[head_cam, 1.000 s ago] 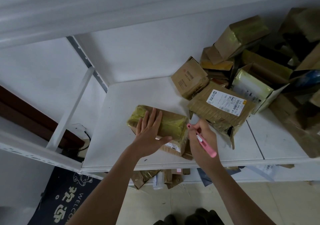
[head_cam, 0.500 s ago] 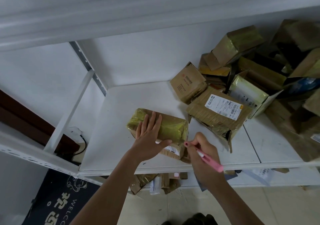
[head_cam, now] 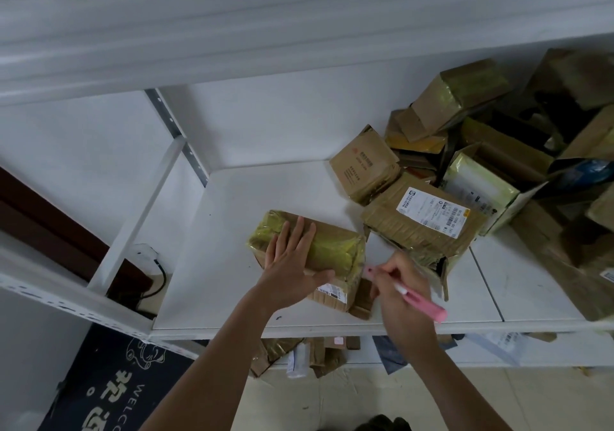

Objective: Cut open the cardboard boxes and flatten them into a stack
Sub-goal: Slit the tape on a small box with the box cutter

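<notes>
A small cardboard box [head_cam: 335, 251] wrapped in yellowish tape lies on the white shelf [head_cam: 232, 264]. My left hand [head_cam: 292, 264] presses flat on its top, fingers straight and thumb along the near edge. My right hand [head_cam: 398, 284] grips a pink cutter [head_cam: 415, 294], whose tip sits at the box's right end. A brown flap [head_cam: 363, 299] sticks out below that end.
A pile of taped and opened cardboard boxes [head_cam: 465, 181] fills the shelf's right side, the nearest bearing a white label [head_cam: 432, 211]. Cardboard scraps [head_cam: 299, 354] lie on a lower shelf. A dark mat [head_cam: 109, 387] covers the floor at lower left.
My right hand has drawn the cutter slightly down along the box's right end. The left hand stays pressed on the box; the camera has tilted a little.
</notes>
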### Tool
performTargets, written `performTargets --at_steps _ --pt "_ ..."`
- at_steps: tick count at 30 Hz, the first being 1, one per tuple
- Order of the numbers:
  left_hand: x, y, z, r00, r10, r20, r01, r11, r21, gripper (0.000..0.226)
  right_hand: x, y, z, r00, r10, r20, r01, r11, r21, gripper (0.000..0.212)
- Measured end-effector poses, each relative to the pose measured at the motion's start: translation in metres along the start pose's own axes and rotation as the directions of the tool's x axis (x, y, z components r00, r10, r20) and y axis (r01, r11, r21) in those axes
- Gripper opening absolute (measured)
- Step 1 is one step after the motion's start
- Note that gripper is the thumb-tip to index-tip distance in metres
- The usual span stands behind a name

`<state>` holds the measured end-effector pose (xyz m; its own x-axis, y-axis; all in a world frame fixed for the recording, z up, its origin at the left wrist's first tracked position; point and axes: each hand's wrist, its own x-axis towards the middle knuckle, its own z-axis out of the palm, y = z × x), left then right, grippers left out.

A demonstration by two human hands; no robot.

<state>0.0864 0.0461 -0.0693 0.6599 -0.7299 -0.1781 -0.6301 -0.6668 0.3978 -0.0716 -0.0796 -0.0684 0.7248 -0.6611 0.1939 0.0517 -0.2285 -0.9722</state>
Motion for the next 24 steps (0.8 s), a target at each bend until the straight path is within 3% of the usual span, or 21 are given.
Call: performTargets --at_steps 3,6,8,10,13,15,17,19,22,24 --pt "0.002 0.002 -0.001 0.999 -0.013 -0.047 0.01 0.998 -0.069 0.079 0.034 0.001 0.001 0.992 0.086 -0.095 -0.093 0.993 -0.073 0.013" --pt "0.001 0.004 0.002 0.978 -0.058 -0.202 0.046 0.997 -0.063 0.063 0.056 0.003 0.008 0.994 0.109 -0.019 -0.11 0.99 -0.086 0.01" --pt "-0.003 0.001 0.005 0.925 -0.2 -0.323 0.202 0.979 -0.03 0.072 0.054 0.005 0.014 0.995 0.088 0.04 -0.084 0.992 -0.09 0.01" --pt "-0.008 -0.001 0.001 0.83 -0.442 -0.341 0.391 0.896 -0.21 0.089 0.041 0.007 0.02 0.998 0.03 0.049 -0.026 0.995 -0.094 0.011" --pt "-0.006 -0.006 -0.016 0.748 -0.643 -0.164 0.449 0.673 -0.588 0.081 0.009 0.008 0.032 0.997 0.005 0.082 -0.007 1.0 0.027 0.009" --pt "-0.005 -0.005 -0.027 0.765 -0.636 -0.099 0.481 0.668 -0.567 0.06 -0.011 0.01 0.041 0.988 0.025 0.152 -0.037 0.997 0.074 0.009" --pt "-0.003 -0.001 -0.033 0.793 -0.601 -0.098 0.526 0.756 -0.389 0.062 -0.021 0.013 0.047 0.986 0.043 0.159 -0.056 0.995 0.081 0.007" --pt "0.0 0.006 -0.033 0.823 -0.56 -0.093 0.521 0.81 -0.269 0.073 -0.02 0.016 0.047 0.996 0.06 0.067 -0.067 0.992 0.11 0.005" --pt "0.004 0.008 -0.038 0.899 -0.435 -0.049 0.396 0.856 -0.333 0.068 -0.003 0.017 0.035 0.995 0.046 -0.093 -0.031 0.988 0.151 0.008" --pt "0.004 0.005 -0.05 0.956 -0.289 0.043 0.29 0.915 -0.282 0.065 0.014 0.016 0.025 0.986 0.027 -0.164 -0.005 0.991 0.132 0.01"
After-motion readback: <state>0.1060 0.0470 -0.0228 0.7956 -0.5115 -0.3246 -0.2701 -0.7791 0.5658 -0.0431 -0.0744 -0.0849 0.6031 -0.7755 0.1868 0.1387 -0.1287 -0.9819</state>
